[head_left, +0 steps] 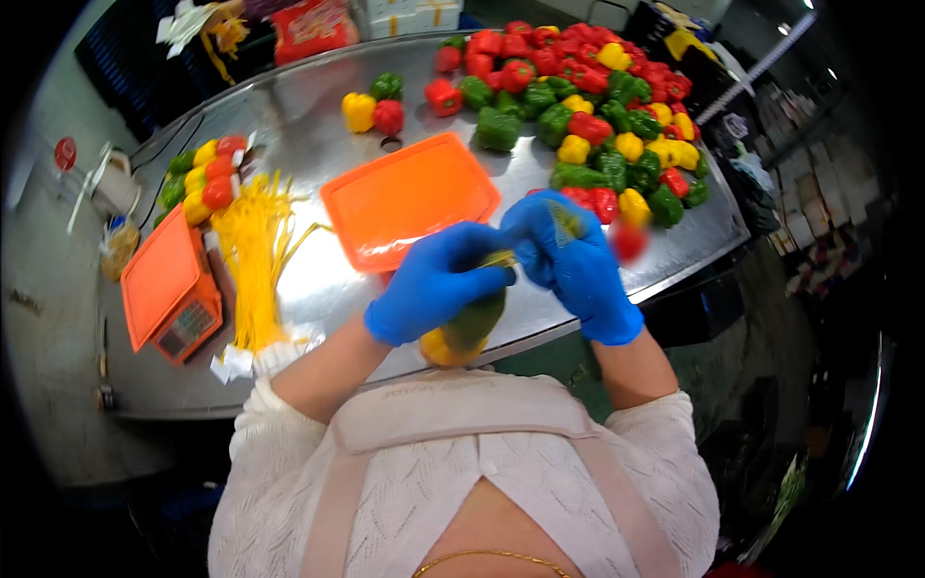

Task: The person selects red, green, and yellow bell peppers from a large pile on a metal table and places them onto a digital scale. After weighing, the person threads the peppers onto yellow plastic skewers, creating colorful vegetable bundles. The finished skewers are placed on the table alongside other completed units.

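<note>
Both my hands wear blue gloves and are raised over the table's near edge. My left hand (441, 281) is closed on the gathered yellow mesh bag (499, 258), its thumb pointing toward my right hand. Below that grip hang a dark green bell pepper (478, 320) and a yellow bell pepper (449, 349), partly covered by the hand. My right hand (570, 258) is closed just beside it, with yellow mesh showing over its fingers. A red bell pepper (629, 241) appears blurred right of that hand; whether it is in the netting, I cannot tell.
An orange scale (409, 202) stands ahead of my hands, another orange scale (164, 279) at left. Yellow mesh bags (252, 260) lie between, below packed peppers (198, 178). Loose bell peppers (588, 106) pile up at right on the metal table (308, 116). A red bag (313, 31) is behind.
</note>
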Motion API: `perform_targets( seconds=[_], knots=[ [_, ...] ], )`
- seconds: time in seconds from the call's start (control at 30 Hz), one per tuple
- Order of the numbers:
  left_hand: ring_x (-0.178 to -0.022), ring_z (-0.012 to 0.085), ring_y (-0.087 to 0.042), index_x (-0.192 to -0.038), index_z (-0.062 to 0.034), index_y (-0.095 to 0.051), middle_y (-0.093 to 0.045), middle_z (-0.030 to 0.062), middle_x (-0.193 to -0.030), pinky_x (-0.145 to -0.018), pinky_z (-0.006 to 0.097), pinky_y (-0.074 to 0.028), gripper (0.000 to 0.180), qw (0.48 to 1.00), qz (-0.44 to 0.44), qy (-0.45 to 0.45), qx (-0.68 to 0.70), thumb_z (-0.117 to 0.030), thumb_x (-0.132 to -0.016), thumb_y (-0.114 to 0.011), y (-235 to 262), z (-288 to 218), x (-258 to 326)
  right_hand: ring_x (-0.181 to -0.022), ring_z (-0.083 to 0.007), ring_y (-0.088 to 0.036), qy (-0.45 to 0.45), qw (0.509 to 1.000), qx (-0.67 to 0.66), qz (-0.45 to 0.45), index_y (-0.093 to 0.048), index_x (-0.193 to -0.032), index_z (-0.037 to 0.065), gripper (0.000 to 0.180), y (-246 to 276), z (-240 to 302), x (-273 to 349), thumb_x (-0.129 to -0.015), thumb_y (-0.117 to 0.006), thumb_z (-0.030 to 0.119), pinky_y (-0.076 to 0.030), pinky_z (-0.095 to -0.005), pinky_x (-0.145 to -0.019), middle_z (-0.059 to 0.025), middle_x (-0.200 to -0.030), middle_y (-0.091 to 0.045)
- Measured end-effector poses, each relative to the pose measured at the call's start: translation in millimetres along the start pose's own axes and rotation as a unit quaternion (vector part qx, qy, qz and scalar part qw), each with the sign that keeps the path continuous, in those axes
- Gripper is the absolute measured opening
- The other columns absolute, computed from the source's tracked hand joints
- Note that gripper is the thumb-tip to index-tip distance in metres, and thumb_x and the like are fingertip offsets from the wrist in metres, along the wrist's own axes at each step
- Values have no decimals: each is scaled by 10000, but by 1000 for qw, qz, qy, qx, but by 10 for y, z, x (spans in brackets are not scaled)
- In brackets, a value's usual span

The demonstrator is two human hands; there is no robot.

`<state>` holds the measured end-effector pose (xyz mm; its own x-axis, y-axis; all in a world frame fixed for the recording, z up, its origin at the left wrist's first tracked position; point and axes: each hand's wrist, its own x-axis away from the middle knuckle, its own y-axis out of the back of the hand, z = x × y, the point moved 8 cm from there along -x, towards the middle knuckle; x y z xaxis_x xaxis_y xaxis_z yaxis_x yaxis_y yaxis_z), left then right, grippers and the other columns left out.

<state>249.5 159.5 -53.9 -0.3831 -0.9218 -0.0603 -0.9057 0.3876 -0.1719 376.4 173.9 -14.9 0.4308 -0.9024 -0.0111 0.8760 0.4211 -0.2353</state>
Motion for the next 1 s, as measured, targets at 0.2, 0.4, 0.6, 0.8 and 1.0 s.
perform_targets(
  seconds=[0.2,0.4,0.6,0.8,1.0],
  knots=[
    [-889,152,-635,-997,-1,-646,-670,79,-938,-798,291,-526,118,994,-87,-59,-30,22,-887,-613,197,243,26,-650,-84,-562,0,982,-188,-28,-612,-1029,83,158,195,-381,-77,-982,-539,215,-469,-213,-548,-15,-816,-580],
    [-891,167,-624,-1069,13,-632,-661,95,-1006,-826,281,-500,190,987,-103,-66,-103,-100,-945,-542,31,280,-280,-939,-301,-627,391,843,362,-74,-614,-1050,110,273,-21,256,469,-794,-622,16,-523,-353,-805,-125,-982,-611],
    [-989,149,-554,-1276,34,-567,-615,54,-1133,-889,273,-452,378,984,84,-51,-148,-214,-991,-565,-597,44,-296,-828,-351,-626,290,762,557,-160,-568,-927,81,251,108,4,511,-955,-435,292,-500,-446,-735,-166,-850,-632],
    [-946,138,-559,-1200,28,-600,-619,47,-1100,-825,271,-466,284,985,104,-37,-135,-139,-970,-588,-710,84,-206,-712,-330,-637,297,549,765,-156,-591,-900,85,169,-100,145,761,-853,-557,244,-498,-417,-606,-167,-831,-607],
    [-837,133,-577,-1111,3,-610,-621,58,-971,-753,258,-486,202,974,123,-33,-185,-97,-935,-618,-763,-44,-137,-731,-367,-653,255,670,679,-157,-592,-891,71,166,80,189,764,-766,-655,159,-492,-462,-575,-163,-834,-618]
  ],
)
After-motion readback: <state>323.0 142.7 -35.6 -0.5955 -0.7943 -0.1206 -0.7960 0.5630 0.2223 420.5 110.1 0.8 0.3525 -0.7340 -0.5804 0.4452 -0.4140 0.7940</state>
